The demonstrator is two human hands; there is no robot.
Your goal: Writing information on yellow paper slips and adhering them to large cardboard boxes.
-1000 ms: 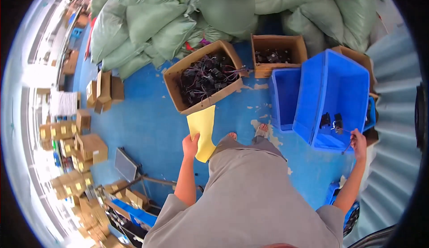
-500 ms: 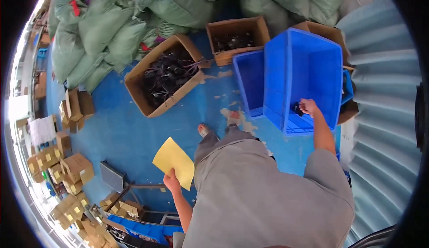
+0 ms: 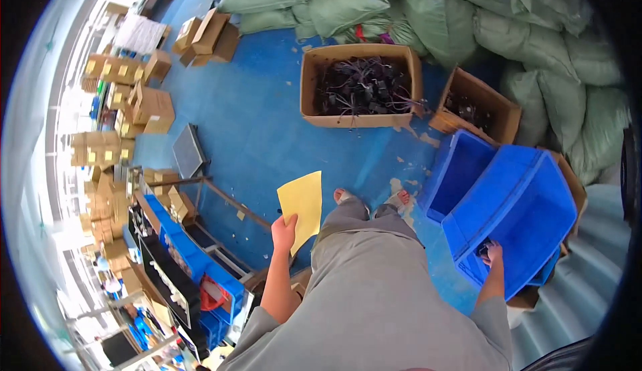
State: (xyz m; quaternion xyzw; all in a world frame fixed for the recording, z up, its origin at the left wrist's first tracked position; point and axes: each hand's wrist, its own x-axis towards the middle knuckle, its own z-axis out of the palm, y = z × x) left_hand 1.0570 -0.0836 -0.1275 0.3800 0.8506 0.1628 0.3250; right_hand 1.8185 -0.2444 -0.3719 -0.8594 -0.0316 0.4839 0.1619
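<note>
My left hand (image 3: 283, 233) is closed on the lower left edge of a yellow sheet of paper (image 3: 301, 201), held out in front of my body. On my right, my right hand (image 3: 493, 255) is over the near end of a large blue plastic bin (image 3: 535, 197). Its fingers are closed round a small black object (image 3: 483, 246), too small and partly covered for me to name its kind. The bin looks bare inside where it shows. A second blue bin (image 3: 461, 174) stands against its left side.
Ahead is a cardboard box (image 3: 361, 121) full of black cabled parts; right of it stands a smaller carton (image 3: 499, 118) of dark pieces. Green sacks (image 3: 428, 27) are piled behind. A metal frame (image 3: 234, 202) and a blue tray (image 3: 167, 230) lie left, near stacked cartons (image 3: 151, 107).
My view has swung left, so the boxes and bins appear farther right. The yellow sheet is still in my left hand, and my right hand stays at the bin with the black object.
</note>
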